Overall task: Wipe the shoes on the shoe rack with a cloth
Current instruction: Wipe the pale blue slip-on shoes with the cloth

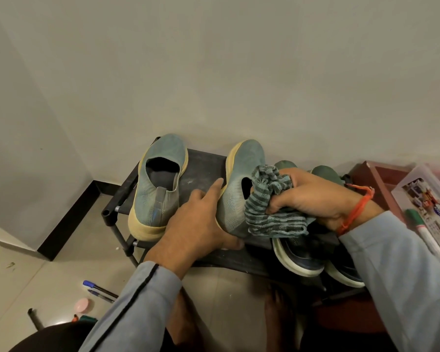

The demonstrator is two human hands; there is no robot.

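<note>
While it is gripped at heel and sole by the left hand [196, 222], whose fingers curl under the sole with the index finger lying straight along the sole's edge, the tilted shoe [239, 189] sits at the centre of the frame, tipped onto its side above the shoe rack [203, 163]. Its upper is a blue-grey knit with a fine ribbed texture; its thick sole is pale yellow and smooth. Just right of it, the right hand [313, 196] bunches the cloth [269, 207], a crumpled terry fabric in teal and grey stripes, fingers and thumb curled round it, the cloth touching the shoe at its opening. An orange thread [356, 209] circles that wrist. Left of centre, the matching shoe [158, 184] stands upright on the rack's dark, scuffed top panel, heel toward the viewer. At lower right, a dark pair of shoes [300, 255] with white soles lies partly under the right forearm. The rack has black tube legs and stands against a plain wall [214, 72]. At lower left, two blue pens [99, 290] lie on the glossy tiled floor [23, 275].
</note>
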